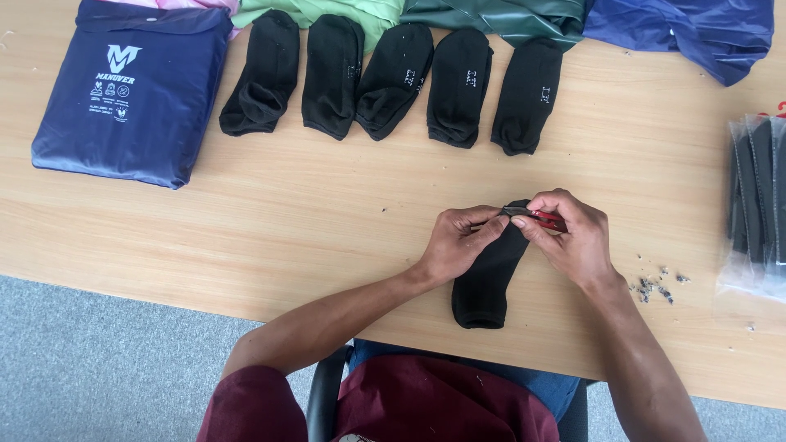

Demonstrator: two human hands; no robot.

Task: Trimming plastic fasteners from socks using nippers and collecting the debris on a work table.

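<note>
A black sock (485, 278) lies lengthwise on the wooden table (311, 221) in front of me. My left hand (458, 241) pinches the sock's top edge. My right hand (573, 233) holds a small red-handled cutter (536, 216) with its tip at that same edge, right beside the left fingers. Both hands meet over the sock's upper end.
Several folded black socks (393, 82) lie in a row at the back. A dark blue packaged garment (131, 90) sits far left; green and blue garments (679, 29) lie along the far edge. Clear bags of black socks (757, 196) are at right, thread scraps (655, 286) near my right wrist.
</note>
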